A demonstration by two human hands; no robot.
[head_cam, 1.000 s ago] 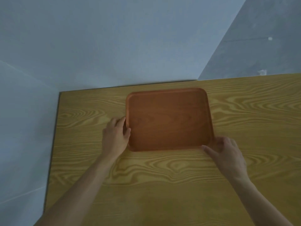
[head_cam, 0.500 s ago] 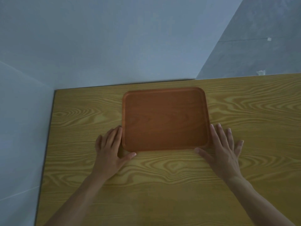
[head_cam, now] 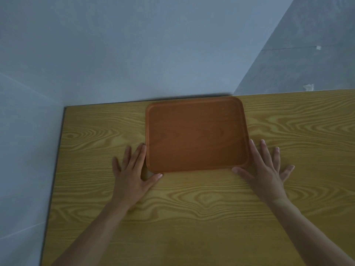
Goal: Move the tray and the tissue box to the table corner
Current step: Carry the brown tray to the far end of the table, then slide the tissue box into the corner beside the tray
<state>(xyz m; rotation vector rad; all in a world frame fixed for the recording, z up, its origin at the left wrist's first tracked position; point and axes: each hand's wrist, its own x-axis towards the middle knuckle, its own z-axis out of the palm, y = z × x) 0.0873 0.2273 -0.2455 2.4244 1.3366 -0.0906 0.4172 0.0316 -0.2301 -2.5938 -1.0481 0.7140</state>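
Head view, item one: tray, brown, empty. Since a second ago I have let go of its near corners and it now lies with its far edge at the back edge of the table, short of the left corner, so I judge a further slide leftward is due.

Item two: left hand, flat, fingers spread, holding nothing, forefinger along the tray's left rim.

Item three: right hand, likewise flat and empty, thumb at the near right corner.

Item four: tissue box, not in view.
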